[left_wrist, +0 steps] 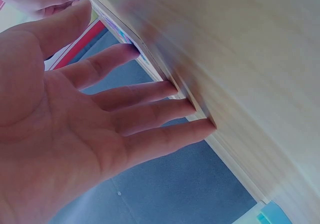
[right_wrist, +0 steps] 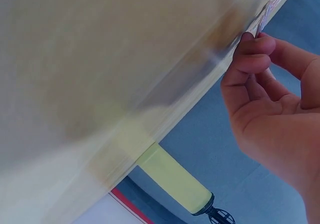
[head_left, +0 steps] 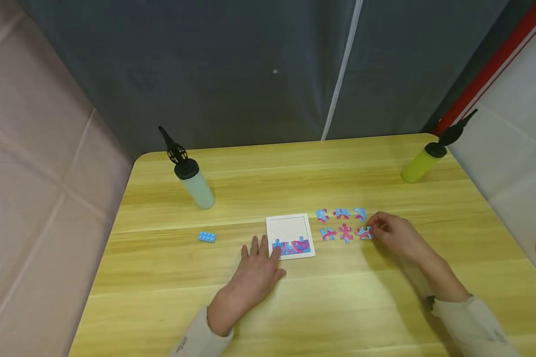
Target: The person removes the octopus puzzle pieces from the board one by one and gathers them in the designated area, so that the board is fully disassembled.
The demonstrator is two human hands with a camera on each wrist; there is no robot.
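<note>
Head view: on the table (head_left: 295, 307), the white puzzle tray (head_left: 289, 225) has a strip (head_left: 292, 248) of joined pieces set along its six o'clock side, while the floor from nine through twelve to three is bare. Six loose pieces (head_left: 346, 231), in two rows of three, lie between two and three o'clock of it, so the filling looks to be in its early part, with the larger share left. The left hand (head_left: 256, 277), between seven and eight o'clock, has its fingers straight and spread wide, the index tip at the tray's lower-left corner. The right hand (head_left: 395, 238), at three o'clock, holds the right end of the lower row's last piece (head_left: 364, 233) in a narrow pinch of thumb and index. At nine o'clock sits a blue block (head_left: 207, 237), at ten a mint pump (head_left: 198, 188), at two a lime pump (head_left: 417, 166). The left sleeve (head_left: 205, 337) bears small dark marks, perhaps lettering, too small to read; the right sleeve (head_left: 473, 320) has faint ones too. No brand or label is legible on either pump.
</note>
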